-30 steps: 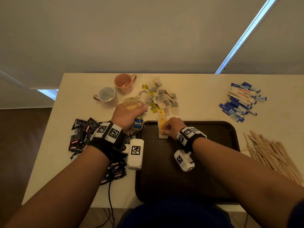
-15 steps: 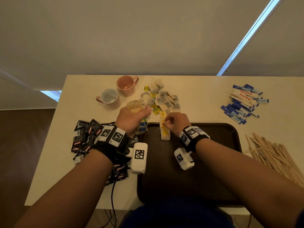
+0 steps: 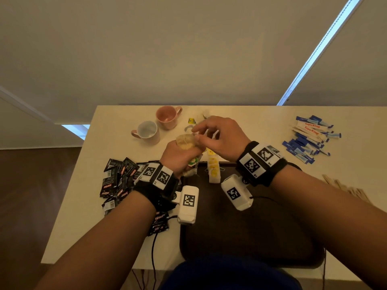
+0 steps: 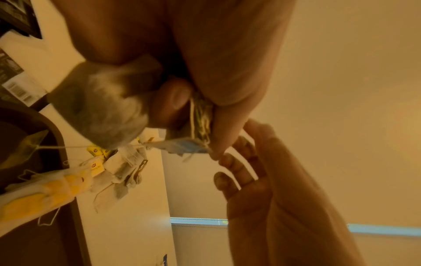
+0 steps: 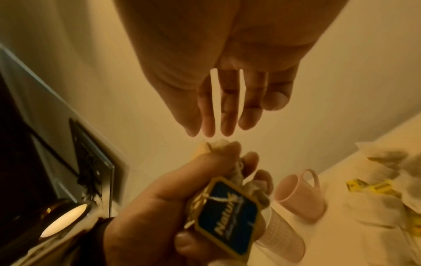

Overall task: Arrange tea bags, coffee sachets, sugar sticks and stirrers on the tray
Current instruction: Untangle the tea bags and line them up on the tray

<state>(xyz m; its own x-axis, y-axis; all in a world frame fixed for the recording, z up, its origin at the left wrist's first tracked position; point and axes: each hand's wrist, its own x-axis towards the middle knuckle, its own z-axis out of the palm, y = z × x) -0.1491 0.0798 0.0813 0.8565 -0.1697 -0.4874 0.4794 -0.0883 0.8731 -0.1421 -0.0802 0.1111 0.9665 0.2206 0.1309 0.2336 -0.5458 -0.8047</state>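
My left hand (image 3: 178, 158) grips a bunch of tea bags (image 3: 186, 141) just beyond the far left corner of the dark brown tray (image 3: 251, 227). In the right wrist view a blue tag (image 5: 227, 212) hangs from that bunch. My right hand (image 3: 217, 135) hovers at the top of the bunch with straight fingers (image 5: 218, 108), holding nothing. A short row of tea bags with yellow tags (image 3: 213, 170) lies at the tray's far edge. Loose tea bags (image 4: 123, 171) remain on the table behind.
Black coffee sachets (image 3: 117, 176) are heaped left of the tray. Blue and white sugar sticks (image 3: 310, 139) lie at the far right, with wooden stirrers (image 3: 345, 189) nearer on the right. A pink cup (image 3: 167, 117) and a white cup (image 3: 147, 131) stand far left.
My right hand has left the row of tea bags on the tray and risen to the bunch in my left hand. The left hand still grips its bunch, lifted slightly.
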